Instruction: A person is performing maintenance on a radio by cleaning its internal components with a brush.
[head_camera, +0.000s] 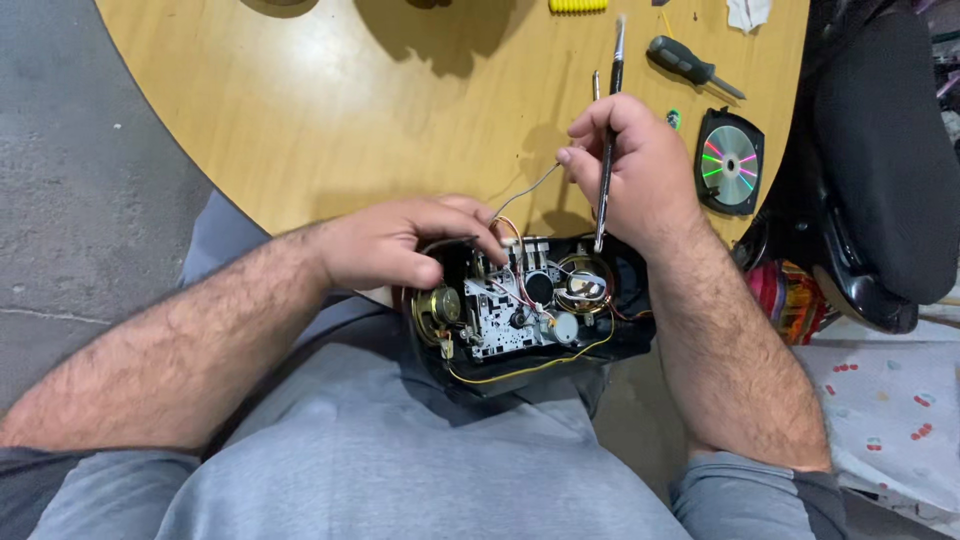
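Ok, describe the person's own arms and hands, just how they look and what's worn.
Both forearms are bare and hairy, with no sleeves reaching them. The left hand and right hand wear no gloves; no rings or watch show. Grey clothing appears at the bottom of the frame.

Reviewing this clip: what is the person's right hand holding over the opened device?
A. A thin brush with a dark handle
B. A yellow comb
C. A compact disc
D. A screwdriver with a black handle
A: the right hand grips a thin brush with its bristles pointing up, its lower end over the opened device; the screwdriver and the disc lie untouched on the table.
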